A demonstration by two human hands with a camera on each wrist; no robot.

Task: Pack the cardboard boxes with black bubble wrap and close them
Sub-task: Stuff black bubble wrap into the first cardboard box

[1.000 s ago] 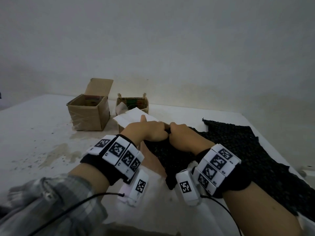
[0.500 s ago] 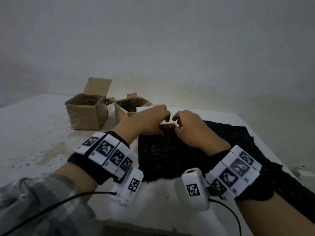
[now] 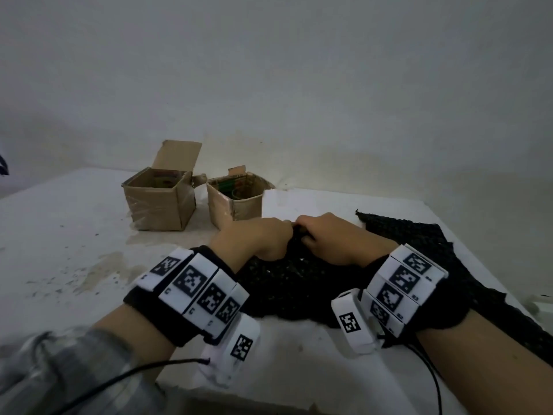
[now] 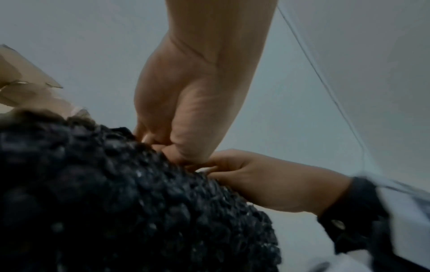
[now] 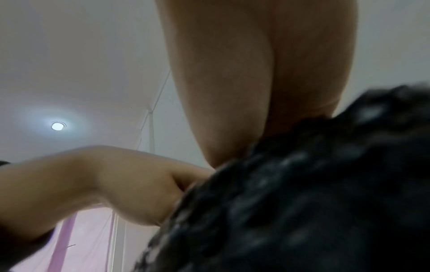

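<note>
Both hands gripping black wrap on white surface (image 3: 59, 235).
Bubble wrap (image 3: 419, 253): long axis near-left to far-right. Two open boxes (image 3: 158, 205), (image 3: 236, 202) behind. Left hand (image 3: 254, 238), right hand (image 3: 326, 238): fingers curled, pinching wrap's bunched edge.

Honestly nothing readable here. The white wrist blocks (image 3: 191, 290) carry black square code markers plus tiny characters along their edges, too small to read. Print inside the left box (image 3: 158, 202) is just blur.
</note>
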